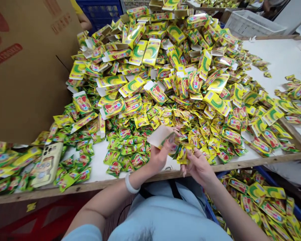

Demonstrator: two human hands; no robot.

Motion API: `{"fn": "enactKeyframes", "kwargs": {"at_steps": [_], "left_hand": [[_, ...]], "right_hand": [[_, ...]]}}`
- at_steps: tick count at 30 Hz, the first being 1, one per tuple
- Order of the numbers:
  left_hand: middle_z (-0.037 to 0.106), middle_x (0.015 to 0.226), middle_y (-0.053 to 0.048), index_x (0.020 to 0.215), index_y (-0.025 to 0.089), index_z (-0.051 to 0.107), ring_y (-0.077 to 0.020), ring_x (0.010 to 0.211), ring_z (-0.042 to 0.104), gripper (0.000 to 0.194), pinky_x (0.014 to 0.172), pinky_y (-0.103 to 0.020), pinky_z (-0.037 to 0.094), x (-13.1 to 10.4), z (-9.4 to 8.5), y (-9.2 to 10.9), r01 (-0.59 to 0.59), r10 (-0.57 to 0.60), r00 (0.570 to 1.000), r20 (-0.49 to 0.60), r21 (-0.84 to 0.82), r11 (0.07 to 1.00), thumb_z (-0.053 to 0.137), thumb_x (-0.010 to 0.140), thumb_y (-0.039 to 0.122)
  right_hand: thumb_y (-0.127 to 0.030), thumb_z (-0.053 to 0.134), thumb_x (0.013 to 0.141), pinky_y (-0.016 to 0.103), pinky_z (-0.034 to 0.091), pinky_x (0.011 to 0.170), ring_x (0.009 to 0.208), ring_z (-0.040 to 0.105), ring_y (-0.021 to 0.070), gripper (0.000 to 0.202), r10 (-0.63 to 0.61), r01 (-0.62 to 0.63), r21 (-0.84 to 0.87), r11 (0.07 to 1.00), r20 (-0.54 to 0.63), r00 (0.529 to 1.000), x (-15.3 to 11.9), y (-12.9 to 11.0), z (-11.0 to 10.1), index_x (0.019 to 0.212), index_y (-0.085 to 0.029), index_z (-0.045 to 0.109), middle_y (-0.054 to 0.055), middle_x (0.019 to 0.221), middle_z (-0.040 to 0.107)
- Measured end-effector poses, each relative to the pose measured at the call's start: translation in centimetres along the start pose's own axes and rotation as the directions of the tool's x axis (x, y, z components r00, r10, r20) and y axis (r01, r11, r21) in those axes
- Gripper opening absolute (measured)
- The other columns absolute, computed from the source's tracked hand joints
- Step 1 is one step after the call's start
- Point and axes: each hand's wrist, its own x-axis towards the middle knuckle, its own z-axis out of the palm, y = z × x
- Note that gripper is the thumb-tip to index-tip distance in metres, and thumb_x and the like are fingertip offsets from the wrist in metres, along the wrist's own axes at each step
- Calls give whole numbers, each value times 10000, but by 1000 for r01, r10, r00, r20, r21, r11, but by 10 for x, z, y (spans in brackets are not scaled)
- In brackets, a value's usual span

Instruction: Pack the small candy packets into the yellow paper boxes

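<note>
Near the table's front edge my left hand holds a small open box, its pale flap sticking out to the left. My right hand pinches yellow candy packets at the box's right end, close to my left fingers. Beyond my hands lie loose yellow packets, with loose green packets to the left. A large heap of yellow and green boxes rises behind them.
A big cardboard carton stands at the left, with a phone on packets in front of it. A blue crate of filled boxes sits below the table at the right. A white basket and part of a person's arm are at the back.
</note>
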Motion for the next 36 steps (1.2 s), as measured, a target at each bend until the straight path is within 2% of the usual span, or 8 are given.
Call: {"fn": "enactKeyframes", "kwargs": {"at_steps": [3,5,11,14,18,27,31,36], "left_hand": [[638,882,-54,1033,200,615,-224,860,629,483,828,-381,529,1,-9,11,-6,-2,998,-56,-144,990,700,767,594],[606,796,-25,1003,173,605,-163,716,587,496,697,-313,518,-1,-9,14,94,-83,993,87,-133,987,794,700,517],[606,734,-16,866,140,602,-126,663,544,339,640,-254,482,-13,3,20,113,-115,959,257,24,993,772,734,402],[665,878,-41,1074,141,626,-160,751,587,408,715,-277,500,-13,0,25,63,-96,954,283,123,990,756,726,309],[679,1002,-67,1157,145,628,-202,848,609,455,772,-304,496,-11,-4,21,74,-164,935,314,278,958,716,719,236],[654,926,-29,1077,159,597,-173,803,591,349,753,-285,490,-16,-10,4,130,-267,853,450,311,941,689,769,293],[658,1000,-40,1028,166,594,-198,898,609,303,826,-305,495,-21,-9,-1,61,-257,815,520,363,930,692,786,322],[654,1181,-87,1417,183,341,-227,1036,653,748,904,-344,528,-24,-3,-4,74,-255,809,529,340,937,709,768,235]], "right_hand": [[-437,781,778,180,449,307,362,497,54,291,-258,243,-128,962,-119,959,-4,-26,-7,850,-247,573,-43,729,637],[-411,762,807,175,395,269,335,455,43,251,-397,365,-204,908,-147,906,-7,-48,-4,874,-261,572,-38,753,627],[-271,683,875,223,492,399,556,599,114,108,-515,578,-533,618,281,810,1,-80,23,966,-254,626,27,913,632],[-149,628,889,270,552,652,839,635,173,148,-438,641,-699,317,492,752,4,-84,24,999,-236,677,51,927,619],[-85,550,900,270,521,681,786,618,159,220,-168,561,-822,93,543,823,-3,-93,21,1013,-217,685,47,913,581],[-177,468,992,237,498,654,776,643,154,204,-190,631,-770,96,608,771,-9,-81,0,911,-190,655,66,884,654],[-169,409,1016,246,509,725,840,660,155,274,97,634,-733,246,669,737,-12,-73,1,982,-181,680,71,929,685],[-229,468,1007,273,531,783,920,673,171,203,73,570,-773,278,609,790,-19,-64,-7,1022,-206,669,71,1005,693]]}}
